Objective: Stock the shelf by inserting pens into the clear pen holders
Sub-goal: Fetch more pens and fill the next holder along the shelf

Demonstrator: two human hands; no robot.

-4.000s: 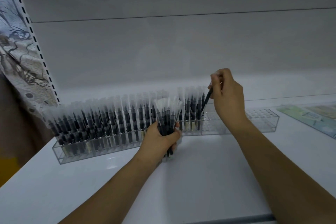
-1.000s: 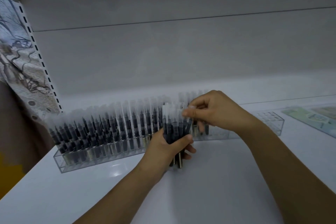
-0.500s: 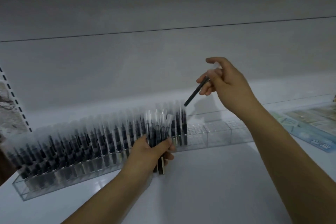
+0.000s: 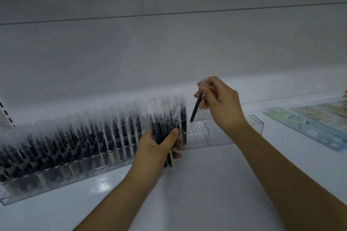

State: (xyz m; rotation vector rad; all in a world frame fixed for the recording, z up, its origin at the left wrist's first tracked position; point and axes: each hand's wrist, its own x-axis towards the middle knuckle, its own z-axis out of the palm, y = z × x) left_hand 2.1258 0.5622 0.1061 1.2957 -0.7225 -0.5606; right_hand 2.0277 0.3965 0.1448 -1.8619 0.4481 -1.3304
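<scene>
Head view looks down along two bare forearms stretched over a smooth, glossy white shelf (image 4: 216,193) with a plain grey back panel (image 4: 169,52) behind it. Along the shelf runs one long clear pen holder (image 4: 244,131), a boxy acrylic trough with a gridded top; its left stretch is packed with upright pens (image 4: 93,137), dark barrels under frosted clear caps, too many and too blurred to count, while its right end shows open slots. At the far right a flat printed sheet (image 4: 319,124) in pale blue and green lies on the shelf, apart from the holder.

The left hand (image 4: 155,146) is raised in front of the holder, fingers and thumb curled round one bundle of pens (image 4: 165,124), caps up, the lower ends poking out below the palm; the number in the bundle cannot be told. The right hand (image 4: 221,103) is bent at the wrist above the open slots, its thumb and fingers pinching the upper part of a single pen (image 4: 196,108). That pen is tilted, cap end hidden in the fingers, dark tip down and meeting the gridded top just right of the last filled row.
</scene>
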